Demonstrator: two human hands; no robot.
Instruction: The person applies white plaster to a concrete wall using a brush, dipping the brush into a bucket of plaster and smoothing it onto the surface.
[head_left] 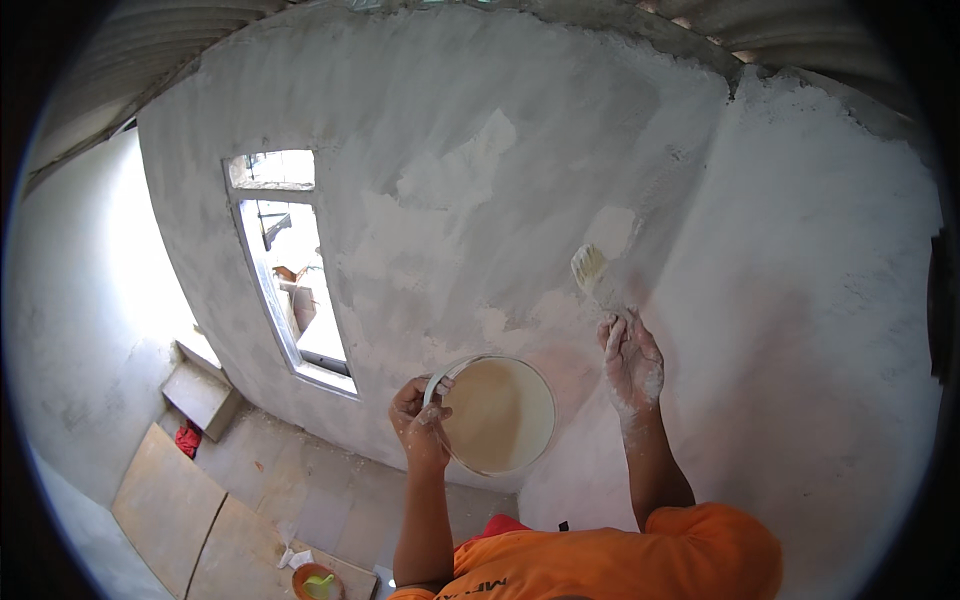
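Note:
My left hand (421,424) is closed on the white handle at the left edge of a round, pale bucket (545,405). I look down into the bucket, which has a smooth beige surface inside, partly in shadow. A paintbrush (592,268) with pale, coated bristles is gripped by its handle in my right hand (633,362). Its bristles point up and left, by the patchy grey-white wall (430,250); I cannot tell whether they touch it. White smears cover the fingers and wrist of my right hand.
A narrow window (285,270) opens in the wall to the left. Below are a tiled floor (300,470), wooden boards (165,485), a box-like block (200,395), a red cloth (187,438) and an orange bowl (318,583). Another wall (800,300) meets at the right.

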